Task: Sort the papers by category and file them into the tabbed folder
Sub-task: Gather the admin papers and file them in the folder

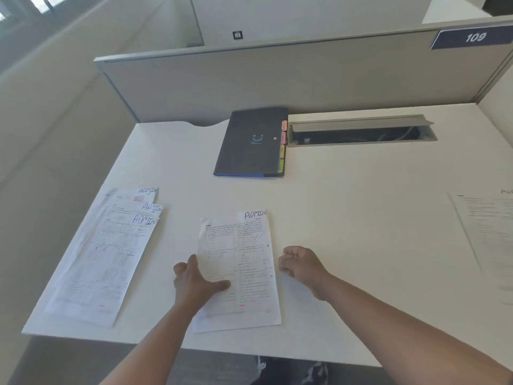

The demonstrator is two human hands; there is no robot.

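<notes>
On the white worktop (347, 190), the left hand (194, 282) presses flat on a white printed "ADMIN" sheet (249, 262) while the right hand (301, 263) rests beside it, curled and empty.

Desk: the white top (347, 190) I am working at, with a curved notch cut into its far edge at the left.
Partition: a grey panel (249, 79) standing along the back of my desk.
Number plate: a dark plate (474, 38) reading 109, at the partition's top right.
Cable tray: a grey hatch (361, 132) sunk in my desk, lid up, cables inside.
Floor: grey carpet (211, 365) under the near edge.
</notes>
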